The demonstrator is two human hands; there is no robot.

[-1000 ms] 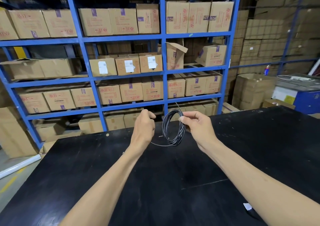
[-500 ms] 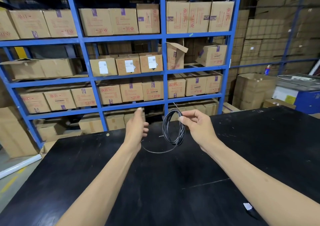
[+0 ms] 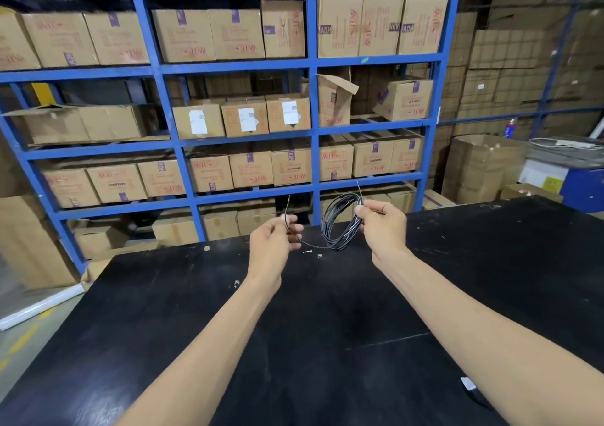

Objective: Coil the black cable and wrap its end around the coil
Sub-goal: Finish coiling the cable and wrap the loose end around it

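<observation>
Black table (image 3: 327,344) (small white scraps (image 3: 307,252) near its far edge)

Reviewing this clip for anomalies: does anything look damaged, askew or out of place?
One cardboard box on the blue shelving stands with its flap torn open and bent. Small white scraps lie on the black table.

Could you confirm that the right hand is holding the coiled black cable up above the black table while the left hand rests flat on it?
Not quite: the head view shows the left hand raised, fingers pinching the coiled black cable's loose end.
</observation>
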